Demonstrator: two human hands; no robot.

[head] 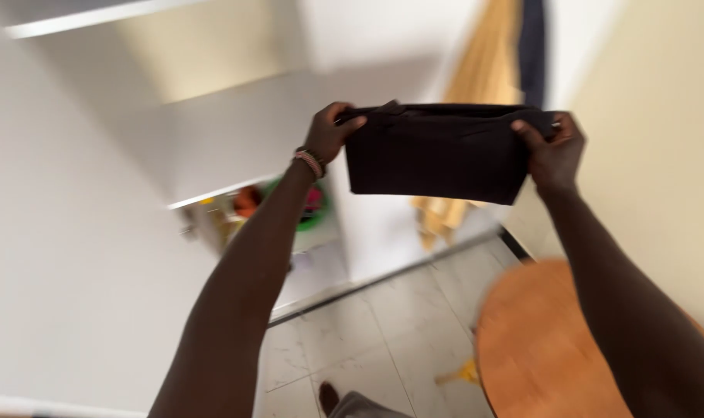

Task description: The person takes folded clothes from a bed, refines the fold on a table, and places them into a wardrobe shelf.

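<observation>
A folded black cloth (437, 155) hangs in front of me, held up by its top edge at arm's length. My left hand (330, 131) grips its upper left corner; a beaded bracelet sits on that wrist. My right hand (555, 151) grips the upper right corner. The cloth hangs flat between the two hands, in front of white shelving. The picture is blurred by motion.
White shelves (236, 131) stand ahead, with a green bowl-like object (315, 205) and colourful items on a lower shelf. A round wooden table (553, 348) is at the lower right. Wooden slats (487, 70) lean behind the cloth. The floor has pale tiles (375, 340).
</observation>
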